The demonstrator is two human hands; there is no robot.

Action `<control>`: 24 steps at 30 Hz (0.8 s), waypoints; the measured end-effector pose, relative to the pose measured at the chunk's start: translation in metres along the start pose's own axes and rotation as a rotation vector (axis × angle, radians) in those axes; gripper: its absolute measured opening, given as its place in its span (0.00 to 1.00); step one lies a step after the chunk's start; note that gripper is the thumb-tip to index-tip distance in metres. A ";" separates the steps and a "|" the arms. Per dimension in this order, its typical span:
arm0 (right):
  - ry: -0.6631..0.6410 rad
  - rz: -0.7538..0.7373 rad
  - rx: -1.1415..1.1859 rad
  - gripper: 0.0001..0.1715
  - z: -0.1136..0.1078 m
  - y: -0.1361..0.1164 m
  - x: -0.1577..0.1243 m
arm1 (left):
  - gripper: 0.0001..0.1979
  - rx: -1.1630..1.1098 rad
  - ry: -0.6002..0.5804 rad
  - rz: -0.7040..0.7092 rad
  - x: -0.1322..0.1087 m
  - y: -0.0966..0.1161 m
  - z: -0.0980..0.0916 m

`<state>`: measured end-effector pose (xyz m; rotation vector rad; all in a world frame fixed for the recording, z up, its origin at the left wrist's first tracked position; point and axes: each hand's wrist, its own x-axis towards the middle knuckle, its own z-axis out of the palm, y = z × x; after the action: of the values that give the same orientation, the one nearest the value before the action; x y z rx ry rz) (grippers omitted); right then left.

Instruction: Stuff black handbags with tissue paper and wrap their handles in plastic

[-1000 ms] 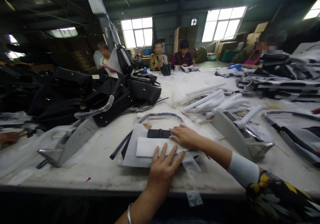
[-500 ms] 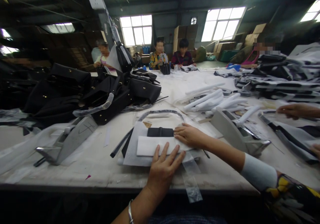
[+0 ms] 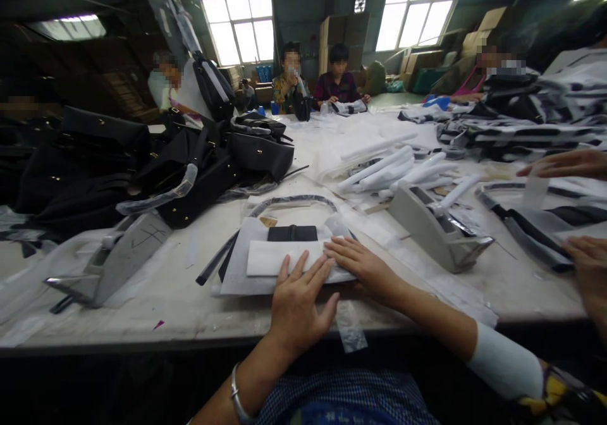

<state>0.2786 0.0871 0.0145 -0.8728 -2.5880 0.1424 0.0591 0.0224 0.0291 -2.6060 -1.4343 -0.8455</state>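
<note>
My left hand [image 3: 298, 300] lies flat with fingers spread on a white foam sheet [image 3: 265, 257] at the near edge of the table. My right hand [image 3: 361, 265] rests flat beside it, fingers stretched over the sheet's right end. Under the sheet lies a small black bag [image 3: 291, 233] on pale wrapping, with a plastic-wrapped strap [image 3: 294, 202] curving behind it. A strip of clear tape [image 3: 351, 329] hangs off the table edge below my hands.
Grey tape dispensers stand at the left [image 3: 111, 260] and right [image 3: 434, 227]. A heap of black handbags [image 3: 156, 159] fills the left side. White foam rolls [image 3: 393, 169] lie mid-table. Another person's hands [image 3: 566, 164] work at the right; several people sit at the far end.
The view has dipped and shifted. My right hand slid nearer along the sheet's right end; my left hand stays flat on it. The neighbour's hands at the right have come further into view.
</note>
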 end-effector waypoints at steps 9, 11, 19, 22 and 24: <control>0.133 0.016 -0.012 0.42 0.011 -0.006 -0.002 | 0.18 0.179 0.248 0.070 -0.003 -0.002 0.030; 0.147 0.024 0.004 0.41 0.009 -0.007 0.000 | 0.18 0.184 0.238 0.090 -0.004 -0.003 0.031; 0.262 0.000 0.034 0.44 -0.019 -0.032 -0.056 | 0.19 0.188 0.187 0.095 -0.003 -0.003 0.030; 0.145 -0.100 0.020 0.46 -0.011 -0.050 -0.084 | 0.20 0.183 0.178 0.094 -0.004 -0.003 0.029; 0.100 -0.123 -0.021 0.36 0.003 -0.060 -0.088 | 0.20 0.181 0.183 0.098 -0.004 -0.003 0.030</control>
<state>0.3075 -0.0133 -0.0053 -0.7062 -2.5450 0.0358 0.0682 0.0301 0.0015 -2.3766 -1.2611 -0.8715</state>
